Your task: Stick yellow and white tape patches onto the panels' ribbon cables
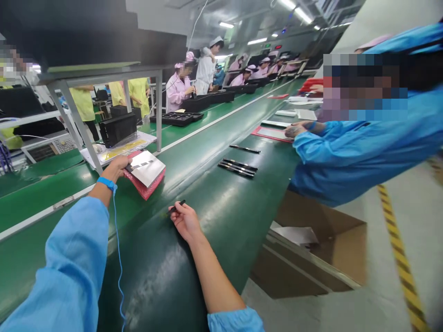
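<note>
My left hand [119,167], with a blue wrist strap [107,183] and cord at its wrist, is closed on the near left edge of a flat silver panel [150,170]. Dark marks run across the panel, and pink bubble wrap [146,190] shows beneath it. Over the green work surface [152,258], my right hand [187,222] pinches a small, thin black tool [177,206], whose exact kind I cannot make out. Beyond that hand lie several slim black strips [238,167] side by side, with one more black strip [245,149] behind them.
A co-worker in a blue smock [353,157] handles a pink-edged flat piece [273,133] at right. Below the bench edge stands an open cardboard box [341,244]. A metal shelf frame [158,110] rises at left. Black trays [176,118] and other workers line the far side.
</note>
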A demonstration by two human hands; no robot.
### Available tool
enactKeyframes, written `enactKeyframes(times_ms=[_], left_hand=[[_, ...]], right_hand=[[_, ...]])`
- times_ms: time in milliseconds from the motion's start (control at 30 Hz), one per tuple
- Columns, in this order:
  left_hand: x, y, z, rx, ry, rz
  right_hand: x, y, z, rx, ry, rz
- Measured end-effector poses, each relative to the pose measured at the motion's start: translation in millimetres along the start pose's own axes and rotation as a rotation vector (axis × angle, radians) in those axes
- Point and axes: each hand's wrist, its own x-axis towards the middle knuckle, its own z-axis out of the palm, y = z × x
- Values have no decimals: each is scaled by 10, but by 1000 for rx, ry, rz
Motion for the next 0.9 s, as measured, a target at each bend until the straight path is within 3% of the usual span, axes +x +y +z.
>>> enactKeyframes(times_ms=[100, 200, 367, 467, 533, 633, 733, 833, 900], left_hand=[[-502, 34, -320, -64, 60, -30], [-1231, -162, -690, -148, 115, -16], [-2683, -865, -1204, -295, 126, -82], [-3455, -1365, -1328, -367, 185, -121], [-3853, -1693, -1311, -400, 244, -123], [-4241, -2139, -1158, -421, 344, -109], [-4409, -2469, -954, -383, 438, -100], [-4471, -2624, -857, -245, 471, -115], [-4527, -2634, -897, -107, 442, -135]], right_hand=[[29, -34, -13, 33, 29, 5], [32, -62, -6, 47, 54, 9], [-40, -78, 1, 37, 91, 22], [-127, -68, 2, 34, 118, 29], [-206, -52, 10, 29, 132, 34], [-358, -11, 30, 14, 152, 38], [-541, 55, 47, -10, 170, 34], [-743, 130, 47, -30, 175, 32], [-889, 176, 36, -36, 172, 32]])
